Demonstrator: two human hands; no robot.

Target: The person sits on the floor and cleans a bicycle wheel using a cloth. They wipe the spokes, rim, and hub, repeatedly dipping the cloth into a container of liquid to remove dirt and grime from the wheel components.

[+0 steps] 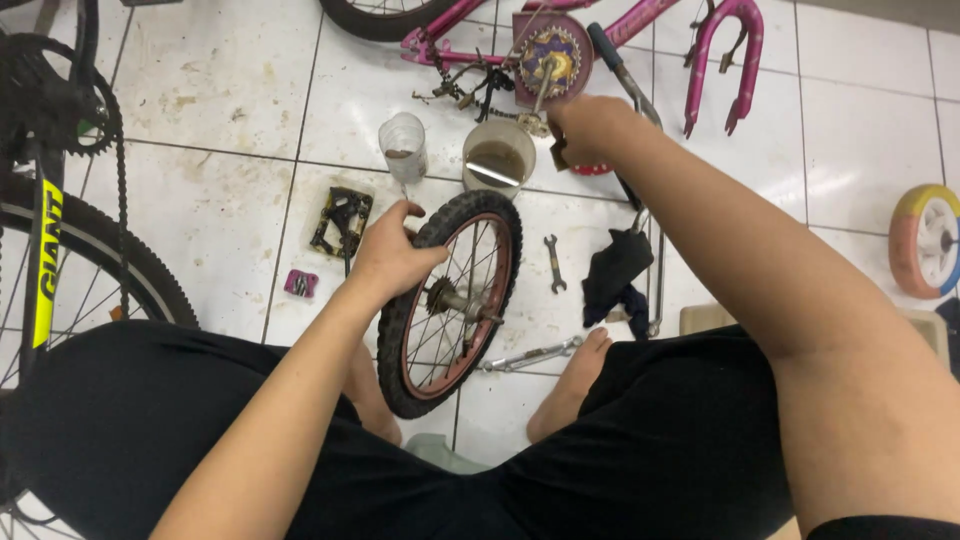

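presently left hand (392, 255) grips small black-tyred, red-rimmed bicycle wheel (450, 300) upright on white tiled floor (230, 110); right hand (590, 125) closed on small dark object, just beside murky plastic cup (498, 158).

1. Both arms are bare all the way down, no sleeves, no watch, no gloves on the left hand (392, 255) or right hand (590, 128).
2. Plain black cloth shorts (640, 450) cover the lap and thighs, no markings.
3. Bare feet (572, 385), no shoes or socks.
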